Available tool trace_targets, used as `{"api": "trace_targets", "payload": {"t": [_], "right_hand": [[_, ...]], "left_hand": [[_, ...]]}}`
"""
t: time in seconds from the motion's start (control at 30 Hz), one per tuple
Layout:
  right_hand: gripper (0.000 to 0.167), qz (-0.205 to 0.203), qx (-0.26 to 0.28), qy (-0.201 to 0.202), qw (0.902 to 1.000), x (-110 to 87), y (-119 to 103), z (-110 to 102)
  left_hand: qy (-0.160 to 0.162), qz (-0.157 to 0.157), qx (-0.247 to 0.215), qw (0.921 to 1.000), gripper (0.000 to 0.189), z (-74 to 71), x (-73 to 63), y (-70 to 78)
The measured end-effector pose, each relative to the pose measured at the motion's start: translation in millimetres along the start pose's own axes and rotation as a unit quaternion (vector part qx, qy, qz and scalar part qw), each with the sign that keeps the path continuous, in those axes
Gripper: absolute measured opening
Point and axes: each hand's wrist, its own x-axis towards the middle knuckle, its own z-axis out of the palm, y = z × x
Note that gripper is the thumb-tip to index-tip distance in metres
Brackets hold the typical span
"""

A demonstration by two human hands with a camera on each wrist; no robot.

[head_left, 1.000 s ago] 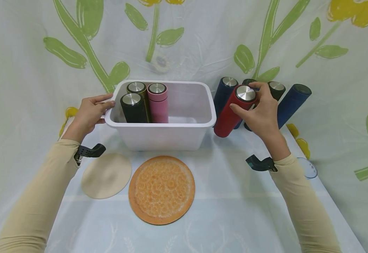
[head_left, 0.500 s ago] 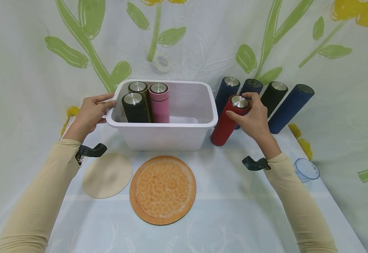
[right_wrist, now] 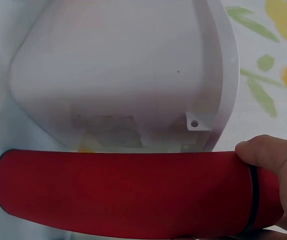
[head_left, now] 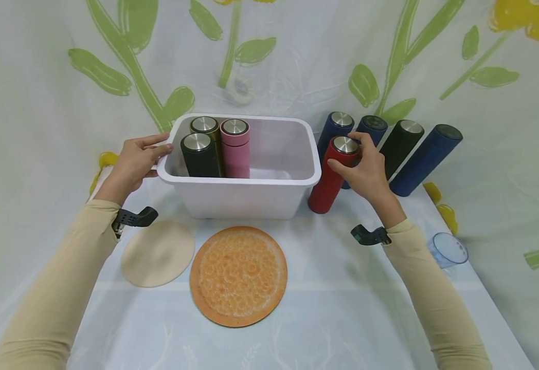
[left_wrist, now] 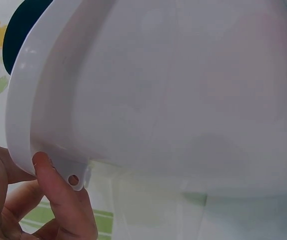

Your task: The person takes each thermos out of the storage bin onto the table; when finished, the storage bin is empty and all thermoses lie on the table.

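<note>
My right grip is closed round the top of the red bottle, just beside the white tub on the worktop; my left grip pinches the tub's rim.

The white tub looked like smooth plastic, with a soft gloss on its rim. The red flask had a matt, evenly coated body and a lid faced with shiny metal. Inside the tub, the pink flask and the near dark flask were smooth and metal-topped. At far right, the rightmost blue flask was matt, its top dark and dull. The orange-brown disc had a mottled face, whether rough or printed was unclear; the beige disc to its left looked smooth and matt. At right, the cup was transparent and shiny, glass or plastic. The far backdrop sheet was creased and faintly glossy, the right sleeve matt cloth.
</note>
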Motion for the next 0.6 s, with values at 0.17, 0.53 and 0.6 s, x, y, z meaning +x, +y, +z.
{"api": "trace_targets", "payload": {"t": [0.17, 0.53, 0.6], "right_hand": [[0.07, -0.001, 0.004, 0.0, 1.0, 0.7, 0.5, 0.9], [0.074, -0.022, -0.008, 0.017, 0.9996, -2.2, -1.2, -0.4], [0.075, -0.036, -0.009, 0.031, 0.9988, -2.1, -3.1, -1.4]], "left_hand": [[0.001, 0.001, 0.002, 1.0, 0.058, -1.5, 0.2, 0.0], [-0.004, 0.001, 0.003, 1.0, 0.058, -0.1, -1.2, 0.9], [-0.002, 0.002, 0.003, 1.0, 0.058, 0.1, -1.0, 0.6]]}}
